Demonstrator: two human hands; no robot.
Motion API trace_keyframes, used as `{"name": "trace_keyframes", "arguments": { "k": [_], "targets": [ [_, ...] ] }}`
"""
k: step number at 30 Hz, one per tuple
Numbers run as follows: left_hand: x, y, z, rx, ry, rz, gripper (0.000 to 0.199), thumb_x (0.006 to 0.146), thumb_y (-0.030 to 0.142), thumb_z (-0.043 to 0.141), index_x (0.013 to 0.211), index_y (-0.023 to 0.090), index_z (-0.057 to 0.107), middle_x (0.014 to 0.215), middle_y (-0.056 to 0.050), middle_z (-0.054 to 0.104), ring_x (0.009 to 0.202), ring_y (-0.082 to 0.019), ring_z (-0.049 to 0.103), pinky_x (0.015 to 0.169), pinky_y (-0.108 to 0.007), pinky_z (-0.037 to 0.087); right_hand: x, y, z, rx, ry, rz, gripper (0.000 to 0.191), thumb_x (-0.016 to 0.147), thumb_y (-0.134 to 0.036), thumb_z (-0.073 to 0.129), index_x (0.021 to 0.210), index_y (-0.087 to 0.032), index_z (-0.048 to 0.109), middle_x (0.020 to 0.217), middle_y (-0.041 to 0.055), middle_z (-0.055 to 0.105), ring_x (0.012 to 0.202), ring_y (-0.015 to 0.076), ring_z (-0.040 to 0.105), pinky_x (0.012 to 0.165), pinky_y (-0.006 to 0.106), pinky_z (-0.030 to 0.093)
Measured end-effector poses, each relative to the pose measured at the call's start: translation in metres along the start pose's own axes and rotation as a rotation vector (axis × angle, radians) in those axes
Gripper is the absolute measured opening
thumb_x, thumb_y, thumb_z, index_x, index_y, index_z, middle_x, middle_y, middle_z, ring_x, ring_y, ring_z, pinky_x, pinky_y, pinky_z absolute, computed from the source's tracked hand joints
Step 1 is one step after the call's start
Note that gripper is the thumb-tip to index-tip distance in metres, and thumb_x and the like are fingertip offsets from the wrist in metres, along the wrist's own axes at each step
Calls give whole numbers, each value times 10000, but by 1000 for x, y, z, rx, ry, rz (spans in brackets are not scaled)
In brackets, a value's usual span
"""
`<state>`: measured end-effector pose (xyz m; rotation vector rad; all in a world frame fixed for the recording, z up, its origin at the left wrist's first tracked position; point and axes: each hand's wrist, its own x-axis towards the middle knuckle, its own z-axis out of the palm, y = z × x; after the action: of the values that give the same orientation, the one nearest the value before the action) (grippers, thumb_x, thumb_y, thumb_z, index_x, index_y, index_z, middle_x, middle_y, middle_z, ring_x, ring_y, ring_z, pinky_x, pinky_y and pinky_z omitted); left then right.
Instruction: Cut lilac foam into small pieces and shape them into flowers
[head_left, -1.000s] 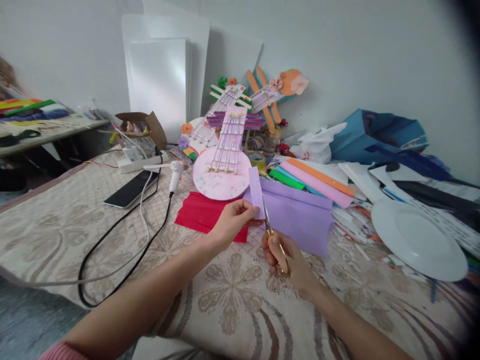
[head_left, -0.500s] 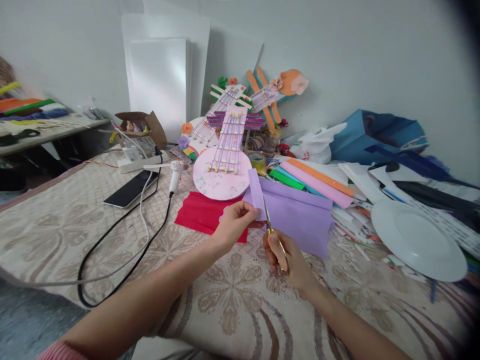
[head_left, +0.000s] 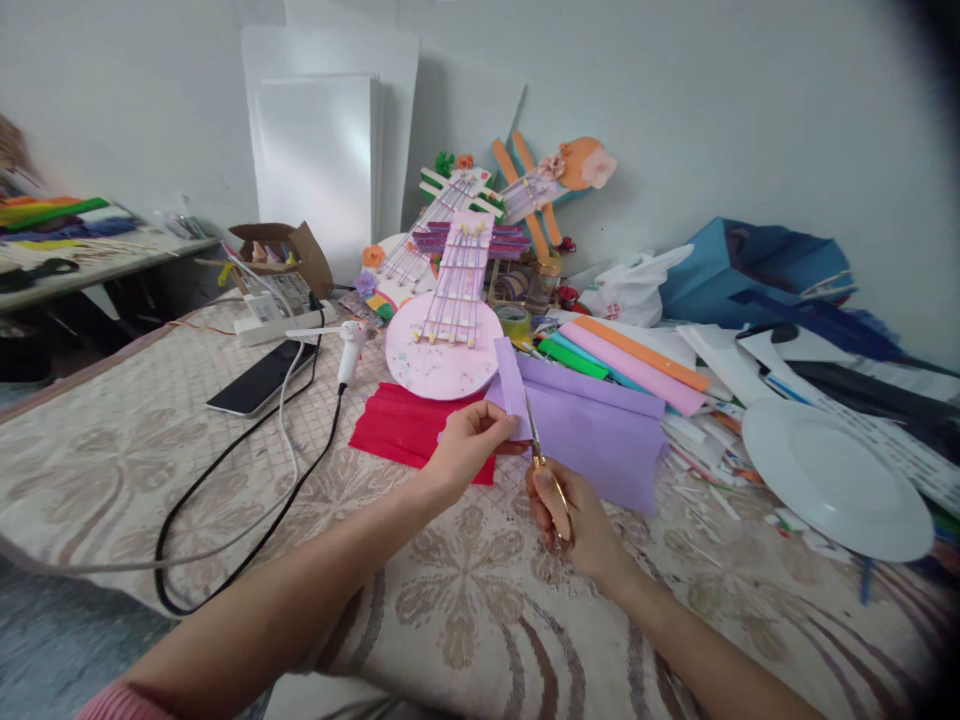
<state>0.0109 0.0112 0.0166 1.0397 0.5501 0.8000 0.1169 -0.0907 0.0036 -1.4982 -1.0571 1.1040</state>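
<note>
My left hand (head_left: 474, 440) pinches the lower end of a folded strip of purple crepe paper (head_left: 511, 385), held upright. My right hand (head_left: 574, 515) has its fingers in the handles of gold scissors (head_left: 553, 500). The scissor blades lie along the strip's right edge, close to my left fingertips. Behind the scissors a larger sheet of purple crepe paper (head_left: 592, 435) is spread on the table, its far edge folded over. Red crepe paper (head_left: 397, 425) lies partly under my left hand. Just beyond stands a pink paper-plate instrument (head_left: 442, 350) with purple strings.
A white glue gun (head_left: 350, 350), its black cord and a phone (head_left: 262, 378) lie at left on the patterned tablecloth. Coloured paper rolls (head_left: 637, 365), paper scraps and a white plate (head_left: 836, 480) are at right. A blue bag (head_left: 750, 270) stands behind them.
The scissor handles and my right hand have shifted slightly, with the handles looking closer together. My left hand keeps its pinch on the strip in nearly the same place.
</note>
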Motion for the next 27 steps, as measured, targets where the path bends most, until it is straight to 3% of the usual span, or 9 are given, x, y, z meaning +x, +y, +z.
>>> {"name": "trace_keyframes", "arguments": {
  "k": [18,27],
  "targets": [
    [0,2,0,-8,0,-11,236,685,267,673,664,122,488,636,10,562,615,-103,608,679,-275,520,1,3,-2,-21,-28,-18,451,756,-636,441,629,-206,392,396,-92,349,312,58,315,321,183,302],
    [-2,0,2,8,-30,-29,257,668,296,684,661,130,488,625,21,551,620,-97,591,677,-276,518,-3,-8,-2,-5,-17,5,524,701,-724,402,631,-204,395,427,-84,354,334,63,330,343,194,298]
  ]
}}
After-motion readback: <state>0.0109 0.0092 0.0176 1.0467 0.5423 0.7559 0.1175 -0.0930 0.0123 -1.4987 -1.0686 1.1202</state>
